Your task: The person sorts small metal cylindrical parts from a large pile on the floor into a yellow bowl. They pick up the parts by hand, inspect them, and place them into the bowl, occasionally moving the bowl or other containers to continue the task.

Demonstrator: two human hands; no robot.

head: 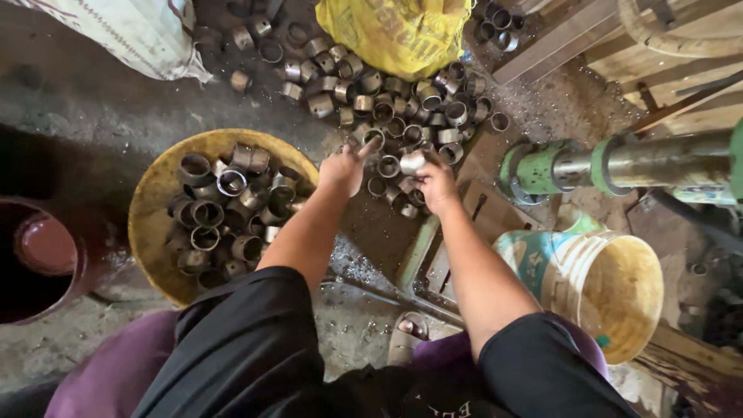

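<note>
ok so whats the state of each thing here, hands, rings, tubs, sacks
left hand: open, fingers spread over the floor pile of rings
right hand: gripping one metal ring
yellow basin: partly filled with rings
plastic bucket: upright, looks empty
yellow sack: slumped on the pile
white sack: lying on floor

White sack (131, 31) cut off top-left

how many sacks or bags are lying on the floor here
2: a white sack at the top left corner, and a yellow bag at top centre behind the metal rings. Others may lie out of view.
</note>
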